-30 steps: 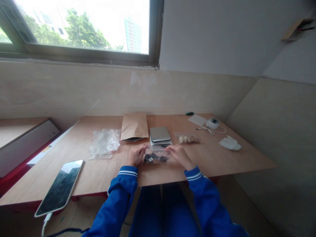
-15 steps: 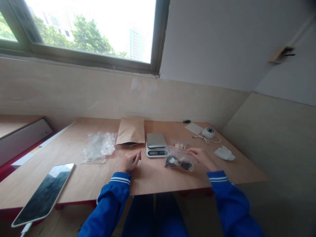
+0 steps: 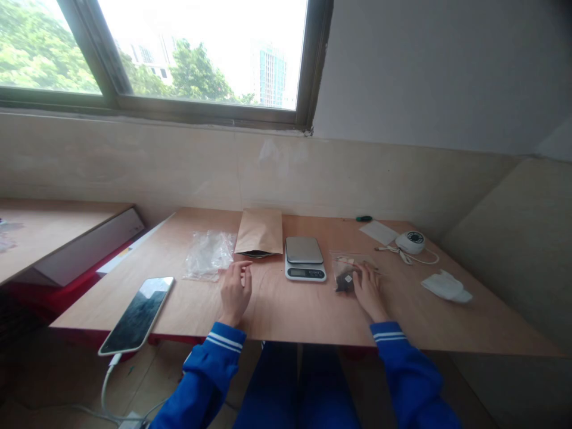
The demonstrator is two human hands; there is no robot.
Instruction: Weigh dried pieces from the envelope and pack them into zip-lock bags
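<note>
My right hand (image 3: 368, 289) lies over a clear zip bag (image 3: 343, 279) with dark contents and a small white label. Its fingers are stretched out over the bag's right part and hide some of it. Pale pieces in another clear bag (image 3: 350, 260) show just behind. Left of these bags stands a kitchen scale (image 3: 304, 250) with a lit display and a bare metal plate. My left hand (image 3: 235, 292) holds nothing; its fingers are loosely bent and apart, just in front of a brown paper bag (image 3: 260, 231) whose mouth faces me.
Crumpled clear plastic bags (image 3: 209, 255) lie on the left, and a phone (image 3: 137, 316) on a cable overhangs the table's front edge. To the right are a white dome camera (image 3: 410, 241) with its cable, a white card (image 3: 379, 232), a green-handled screwdriver (image 3: 364, 218) and a crumpled white wrapper (image 3: 445, 286).
My right hand has lowered the bag of dark things onto the table by the pale pieces, and its fingers have spread. My left hand's fingers have loosened. The view has swung left.
</note>
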